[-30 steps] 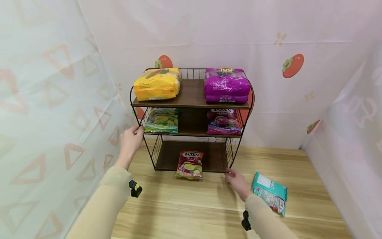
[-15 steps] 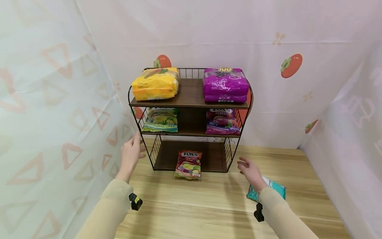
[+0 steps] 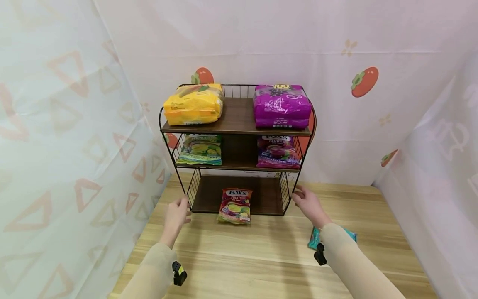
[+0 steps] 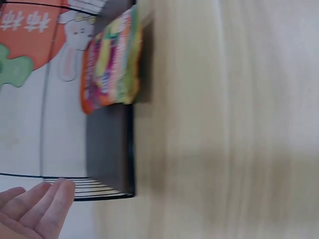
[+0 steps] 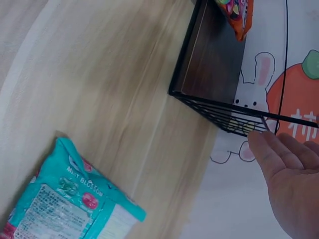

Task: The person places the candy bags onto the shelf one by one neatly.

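Observation:
A three-tier rack with brown shelves and black wire sides stands between my hands. My left hand is at its lower left post, fingers loosely extended; in the left wrist view the fingertips overlap the wire side. On the other side my right hand has its fingertips right at the lower right post, fingers fairly straight in the right wrist view. Neither hand grips anything. A red Fox's Fruits candy bag leans on the bottom shelf, its lower end over the front edge.
Yellow and purple packs sit on the top tier. Green and dark purple Fox's candy bags fill the middle tier's ends. A teal candy bag lies on the wooden table at right, partly behind my right forearm.
My left hand has left the rack's middle-tier corner and moved down its left post. My right hand has left the bottom front corner, swung outward, then come in higher at the right post.

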Tool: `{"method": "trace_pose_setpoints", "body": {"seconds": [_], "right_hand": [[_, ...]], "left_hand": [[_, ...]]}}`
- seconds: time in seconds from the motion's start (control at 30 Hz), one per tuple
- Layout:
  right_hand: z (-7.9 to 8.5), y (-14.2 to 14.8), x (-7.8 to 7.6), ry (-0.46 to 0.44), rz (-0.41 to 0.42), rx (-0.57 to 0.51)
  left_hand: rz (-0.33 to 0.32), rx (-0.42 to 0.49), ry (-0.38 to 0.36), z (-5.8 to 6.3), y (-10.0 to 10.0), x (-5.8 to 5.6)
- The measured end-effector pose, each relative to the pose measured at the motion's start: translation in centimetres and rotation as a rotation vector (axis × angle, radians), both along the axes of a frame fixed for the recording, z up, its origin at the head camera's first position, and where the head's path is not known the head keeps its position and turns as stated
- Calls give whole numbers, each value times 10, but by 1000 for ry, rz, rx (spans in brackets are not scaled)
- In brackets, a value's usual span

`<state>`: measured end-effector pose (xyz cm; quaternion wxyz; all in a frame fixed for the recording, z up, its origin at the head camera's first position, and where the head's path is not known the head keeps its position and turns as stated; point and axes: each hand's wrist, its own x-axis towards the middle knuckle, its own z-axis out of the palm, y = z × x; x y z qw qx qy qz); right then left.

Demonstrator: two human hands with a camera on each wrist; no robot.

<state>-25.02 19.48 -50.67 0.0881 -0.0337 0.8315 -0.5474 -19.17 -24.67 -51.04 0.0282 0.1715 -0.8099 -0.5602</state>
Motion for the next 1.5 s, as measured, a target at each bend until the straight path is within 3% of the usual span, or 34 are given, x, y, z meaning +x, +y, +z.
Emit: {"method": "trace_pose_setpoints", "body": {"seconds": [0.2, 0.37, 0.6, 0.8, 0.97, 1.23, 1.5], "right_hand": [[4, -7, -2, 19, -1, 47], [7, -13, -4, 71, -3, 84], [7, -17, -5, 192, -12, 270], [6, -18, -4, 263, -9, 351], [7, -18, -5, 273, -2, 377], [3, -17, -6, 313, 23, 407], [2, -17, -8, 330, 9, 422]], "left_hand": [[-46, -5, -89, -22, 14, 2], [-73, -32, -106, -32, 25, 1], [-124, -33, -145, -46, 42, -4], [-180, 65, -160, -56, 57, -9], [-172, 152, -192, -59, 65, -11], [-144, 189, -232, -61, 73, -13], [-114, 122, -247, -70, 76, -18]]}}
